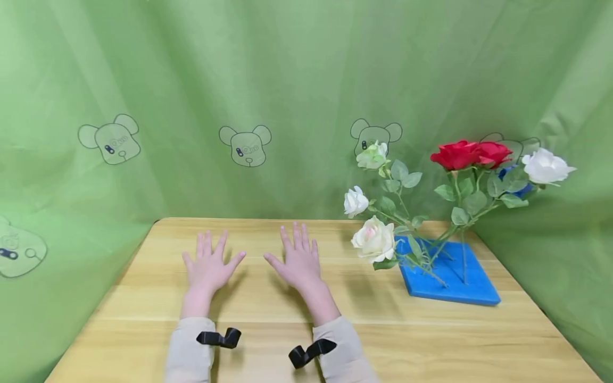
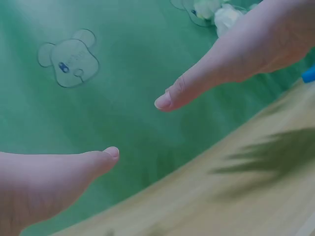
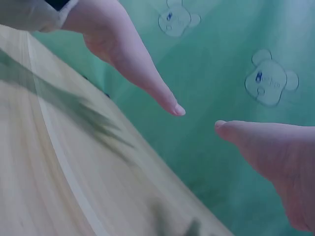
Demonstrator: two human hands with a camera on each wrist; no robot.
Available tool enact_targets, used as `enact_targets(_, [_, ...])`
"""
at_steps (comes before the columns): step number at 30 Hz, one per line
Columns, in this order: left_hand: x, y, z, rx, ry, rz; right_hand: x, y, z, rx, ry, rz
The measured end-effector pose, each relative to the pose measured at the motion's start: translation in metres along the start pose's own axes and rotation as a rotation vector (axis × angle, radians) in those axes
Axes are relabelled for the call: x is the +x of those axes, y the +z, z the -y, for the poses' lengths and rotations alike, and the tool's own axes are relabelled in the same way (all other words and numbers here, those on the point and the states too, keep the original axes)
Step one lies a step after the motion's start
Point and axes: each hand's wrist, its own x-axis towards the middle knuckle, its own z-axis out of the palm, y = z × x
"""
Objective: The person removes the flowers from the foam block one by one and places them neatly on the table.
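Note:
Both hands hover above the wooden table, palms down with fingers spread, holding nothing. The left hand [image 1: 209, 268] is left of the middle in the head view; the right hand [image 1: 301, 263] is beside it, thumbs pointing toward each other with a gap between. In the wrist views the hands cast shadows on the wood, apart from it. To the right of the right hand, several artificial roses stand in a blue foam board [image 1: 450, 292]: two red roses [image 1: 457, 155], a large cream rose [image 1: 374, 239], white roses [image 1: 547, 166] and a pale green one [image 1: 372, 156]. A blue bloom [image 1: 521, 190] is partly hidden.
The wooden table [image 1: 268, 303] ends at a green curtain [image 1: 297, 69] printed with bear heads, hanging behind and at both sides. The cream rose and a small white rose [image 1: 356, 202] lean out leftward past the board. Black straps [image 1: 217, 339] cross both sleeves.

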Motion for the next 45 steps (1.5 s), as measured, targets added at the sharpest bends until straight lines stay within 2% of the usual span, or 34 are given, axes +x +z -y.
enact_targets(7, [-0.006, -0.019, 0.000, -0.013, -0.002, -0.043, -0.009, -0.019, 0.022, -0.022, -0.051, -0.035])
enact_targets(11, [-0.016, -0.036, -0.009, -0.035, 0.009, -0.050, -0.018, -0.037, 0.033, -0.029, -0.084, -0.094])
enact_targets(16, [-0.026, -0.055, -0.020, -0.023, 0.060, -0.093, -0.035, -0.065, 0.044, -0.013, -0.167, -0.252])
enact_targets(23, [-0.037, -0.069, -0.027, -0.001, 0.182, -0.188, -0.061, -0.110, 0.042, 0.075, -0.452, -0.593])
enact_targets(27, [-0.044, -0.072, -0.033, 0.046, 0.284, -0.246, -0.073, -0.131, 0.026, 0.109, -0.546, -0.663])
enact_targets(32, [-0.052, -0.073, -0.041, 0.130, 0.419, -0.288, -0.089, -0.152, -0.007, 0.083, -0.603, -0.733])
enact_targets(39, [-0.063, -0.072, -0.052, 0.228, 0.588, -0.307, -0.103, -0.171, -0.063, 0.025, -0.608, -0.851])
enact_targets(45, [-0.069, -0.068, -0.063, 0.309, 0.744, -0.350, -0.117, -0.173, -0.107, -0.020, -0.577, -0.887])
